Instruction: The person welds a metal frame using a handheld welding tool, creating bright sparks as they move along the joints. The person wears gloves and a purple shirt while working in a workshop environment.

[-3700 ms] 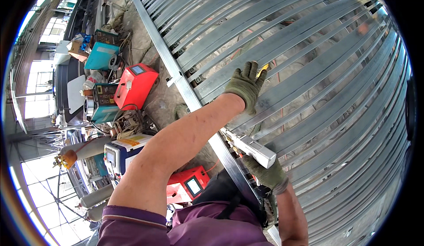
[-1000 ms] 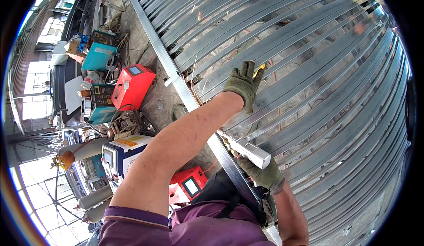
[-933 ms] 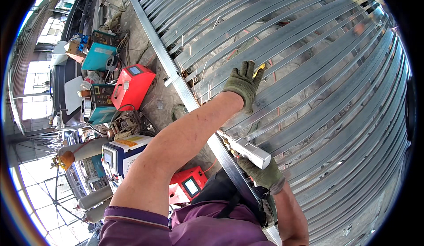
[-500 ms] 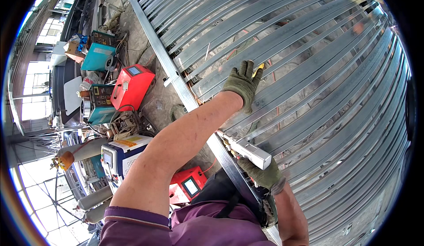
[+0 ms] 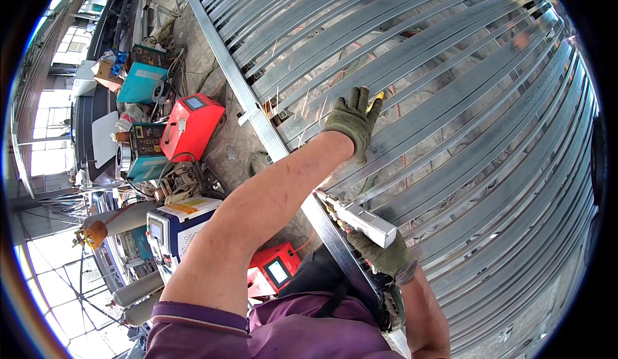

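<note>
My left hand (image 5: 353,122), in an olive-green work glove, lies palm down on a flat grey metal bar (image 5: 412,63) with its fingers stretched out. A small yellow piece (image 5: 376,101) shows by its fingertips; whether it is part of the glove or separate I cannot tell. My right hand (image 5: 386,256), gloved alike, is wrapped round a silver handheld welding gun (image 5: 367,222). The gun's tip points left toward the frame's edge rail (image 5: 264,127), and my left forearm hides part of that rail. Thin bright spark streaks fly near the rail beyond my left forearm.
Many parallel metal bars span the right side, with cables on the concrete floor beneath. At left stand red machines (image 5: 193,127) (image 5: 277,270), teal welding machines (image 5: 143,79), a white-and-blue cabinet (image 5: 177,227) and grey gas cylinders (image 5: 138,288).
More and brighter spark streaks fly beyond my left forearm, near the edge rail. Both hands and the welding gun stay almost in place.
</note>
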Tool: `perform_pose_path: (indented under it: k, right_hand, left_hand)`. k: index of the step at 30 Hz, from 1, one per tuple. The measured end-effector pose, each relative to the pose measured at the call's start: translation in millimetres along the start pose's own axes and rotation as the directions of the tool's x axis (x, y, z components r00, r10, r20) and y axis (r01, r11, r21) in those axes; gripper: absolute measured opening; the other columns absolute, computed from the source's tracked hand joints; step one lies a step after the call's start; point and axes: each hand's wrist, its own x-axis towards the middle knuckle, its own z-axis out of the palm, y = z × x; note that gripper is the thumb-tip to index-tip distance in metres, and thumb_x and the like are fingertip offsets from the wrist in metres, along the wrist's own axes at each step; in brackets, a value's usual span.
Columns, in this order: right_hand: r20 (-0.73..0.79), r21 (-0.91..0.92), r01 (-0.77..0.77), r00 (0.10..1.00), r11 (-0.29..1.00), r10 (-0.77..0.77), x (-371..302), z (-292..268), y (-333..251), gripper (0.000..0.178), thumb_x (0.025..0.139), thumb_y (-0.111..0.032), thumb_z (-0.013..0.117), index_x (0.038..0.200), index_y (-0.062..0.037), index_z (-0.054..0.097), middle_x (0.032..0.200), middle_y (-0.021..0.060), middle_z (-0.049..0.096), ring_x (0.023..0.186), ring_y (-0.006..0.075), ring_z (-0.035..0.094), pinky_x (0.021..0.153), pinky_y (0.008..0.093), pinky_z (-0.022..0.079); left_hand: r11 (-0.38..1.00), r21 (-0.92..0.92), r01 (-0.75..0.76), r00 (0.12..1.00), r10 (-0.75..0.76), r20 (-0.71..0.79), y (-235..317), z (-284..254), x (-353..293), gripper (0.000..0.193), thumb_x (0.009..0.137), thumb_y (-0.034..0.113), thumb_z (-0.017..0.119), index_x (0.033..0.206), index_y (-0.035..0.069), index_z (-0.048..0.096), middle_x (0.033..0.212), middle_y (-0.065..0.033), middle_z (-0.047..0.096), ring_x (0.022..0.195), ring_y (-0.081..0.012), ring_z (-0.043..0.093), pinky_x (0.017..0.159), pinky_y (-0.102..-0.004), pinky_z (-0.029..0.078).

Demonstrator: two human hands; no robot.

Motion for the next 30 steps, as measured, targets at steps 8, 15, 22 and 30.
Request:
perform_pose_path:
  k: [8, 15, 22, 30]
  right_hand:
    - [-0.005, -0.067, -0.007, 1.0, 0.998, 0.006, -2.4, -2.5, 3.6, 0.041, 0.099, -0.019, 0.086, 0.135, -0.0027, 0.075, 0.122, 0.0103, 0.082, 0.111, 0.0176, 0.08, 0.09, 0.0325, 0.064]
    - [-0.028, 0.081, -0.007, 1.0, 0.997, 0.009, -5.5, 0.7, 1.1, 0.04, 0.099, -0.018, 0.086, 0.133, -0.0015, 0.075, 0.123, 0.0095, 0.082, 0.112, 0.0177, 0.079, 0.09, 0.0314, 0.064]
    - [0.002, 0.055, -0.055, 0.998, 0.997, 0.055, -8.5, -2.5, 2.9, 0.037, 0.1, -0.015, 0.084, 0.132, -0.0006, 0.075, 0.123, 0.0102, 0.082, 0.113, 0.0177, 0.079, 0.091, 0.0313, 0.065]
    - [0.004, 0.027, -0.048, 0.999, 0.998, 0.048, -10.8, -3.6, 6.7, 0.037, 0.1, -0.016, 0.084, 0.133, -0.0017, 0.075, 0.122, 0.0125, 0.082, 0.114, 0.0201, 0.08, 0.091, 0.0323, 0.065]
  left_hand:
    - [1.0, -0.022, -0.001, 1.0, 0.001, -0.008, -0.3, 1.6, 0.1, 0.147, 0.07, 0.054, 0.1, 0.177, 0.009, 0.011, 0.182, -0.0311, 0.009, 0.169, -0.0482, 0.014, 0.134, -0.0589, 0.024]
    - [1.0, 0.001, 0.001, 1.0, -0.001, 0.003, 1.0, -2.1, -0.9, 0.146, 0.071, 0.054, 0.099, 0.178, 0.009, 0.011, 0.181, -0.0306, 0.011, 0.169, -0.048, 0.015, 0.134, -0.0574, 0.025]
    - [1.0, 0.016, 0.005, 1.0, -0.005, 0.007, 0.4, -2.2, -1.3, 0.145, 0.072, 0.055, 0.098, 0.178, 0.009, 0.01, 0.181, -0.0308, 0.011, 0.169, -0.0479, 0.015, 0.134, -0.0575, 0.025]
    - [1.0, 0.002, 0.0, 1.0, 0.0, 0.0, 0.6, -1.3, -0.6, 0.144, 0.072, 0.055, 0.098, 0.178, 0.01, 0.011, 0.181, -0.0303, 0.011, 0.169, -0.0477, 0.014, 0.134, -0.0577, 0.025]
